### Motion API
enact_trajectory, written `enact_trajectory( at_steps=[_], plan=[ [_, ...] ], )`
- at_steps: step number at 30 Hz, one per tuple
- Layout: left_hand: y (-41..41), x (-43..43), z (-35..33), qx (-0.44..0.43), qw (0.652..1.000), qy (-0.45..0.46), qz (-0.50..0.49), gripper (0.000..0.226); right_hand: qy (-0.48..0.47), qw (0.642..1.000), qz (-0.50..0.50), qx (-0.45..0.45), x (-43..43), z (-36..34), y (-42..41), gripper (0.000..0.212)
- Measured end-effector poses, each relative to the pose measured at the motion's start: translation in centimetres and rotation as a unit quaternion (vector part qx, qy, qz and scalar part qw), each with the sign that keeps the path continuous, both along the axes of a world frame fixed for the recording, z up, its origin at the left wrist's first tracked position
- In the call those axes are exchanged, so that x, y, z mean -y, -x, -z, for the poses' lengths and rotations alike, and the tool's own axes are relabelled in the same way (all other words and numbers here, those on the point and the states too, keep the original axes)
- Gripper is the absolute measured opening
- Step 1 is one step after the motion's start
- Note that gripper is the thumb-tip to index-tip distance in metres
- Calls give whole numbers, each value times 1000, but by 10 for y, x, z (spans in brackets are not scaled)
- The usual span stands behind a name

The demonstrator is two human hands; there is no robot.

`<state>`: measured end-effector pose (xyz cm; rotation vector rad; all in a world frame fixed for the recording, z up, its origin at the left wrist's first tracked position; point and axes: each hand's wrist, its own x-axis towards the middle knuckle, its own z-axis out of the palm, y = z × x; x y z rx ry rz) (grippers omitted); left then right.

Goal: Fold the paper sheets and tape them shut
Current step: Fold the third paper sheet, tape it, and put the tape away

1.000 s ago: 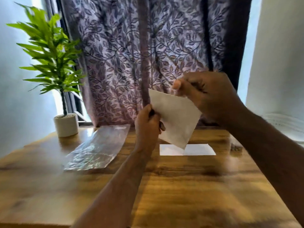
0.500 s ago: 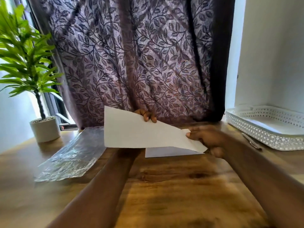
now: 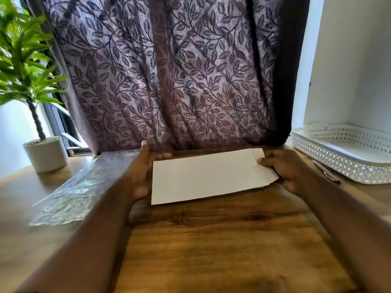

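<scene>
Left hand [image 3: 140, 172] and right hand [image 3: 284, 169] grip opposite ends of the folded white paper [image 3: 205, 176], low over the wooden table [image 3: 211, 240]. No legible writing. Leaf-patterned curtain [image 3: 169, 70] behind; white perforated tray [image 3: 342, 163] right.

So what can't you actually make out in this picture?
All in the head view:
- Sheet under the folded paper: only a corner shows by the right hand.
- Left hand: fingers partly behind the paper's edge.
- Slim object beside the white tray: too blurred to name.
- Clear plastic bag: blurred, contents unreadable.
- Tape: none visible.
</scene>
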<state>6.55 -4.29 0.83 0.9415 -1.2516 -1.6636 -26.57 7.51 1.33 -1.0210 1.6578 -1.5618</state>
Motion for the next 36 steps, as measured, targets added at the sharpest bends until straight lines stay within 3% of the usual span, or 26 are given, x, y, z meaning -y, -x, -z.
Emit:
enact_trajectory(
  at_steps=[4, 8, 11, 16, 21, 25, 31, 36],
  plan=[
    [0, -10, -1, 101, 990, 98, -3, 21, 18, 1000, -20, 4, -5, -2, -1, 11],
    [1, -4, 3, 179, 966, 175, -58, 13, 22, 999, -46, 16, -6, -4, 5, 11],
    [-5, 6, 6, 247, 937, 224, -102, 11, 32, 997, -73, 15, -8, -7, 7, 17],
    [-5, 10, 7, 307, 893, 301, -133, 20, 29, 991, -126, -23, -8, -7, 0, 44],
    [3, 10, 9, 455, 771, 410, -176, 46, 49, 990, -132, -25, -8, -3, -7, 50],
    [30, -18, 1, 489, 730, 454, -148, 47, 57, 988, -125, -72, -8, -1, -13, 49],
    [70, -52, -6, 410, 749, 516, -70, 22, 80, 980, -152, -102, -9, 2, -28, 45],
    [78, -61, -7, 365, 770, 521, -59, 20, 94, 975, -118, -163, -12, 3, -32, 42]
  ],
)
